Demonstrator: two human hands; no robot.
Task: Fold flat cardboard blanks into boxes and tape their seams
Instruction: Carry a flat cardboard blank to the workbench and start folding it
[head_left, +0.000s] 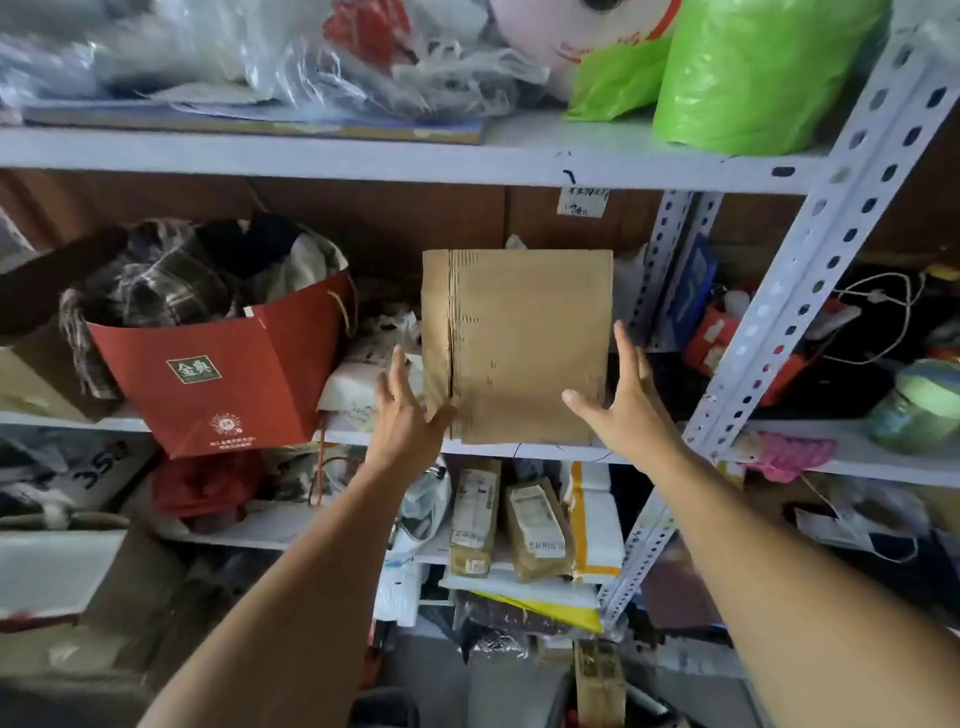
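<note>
A flat brown cardboard blank stands upright on the middle shelf, its face toward me and a crease line running down near its left edge. My left hand reaches up at its lower left corner, fingers straight behind the edge and thumb against the front. My right hand is at its lower right edge with fingers straight and spread, thumb lying across the front. Neither hand is curled round the blank.
A red paper bag stuffed with clothes leans to the left of the blank. A grey perforated shelf post slants on the right. Wrapped parcels fill the shelf below. Green plastic bags sit on the top shelf.
</note>
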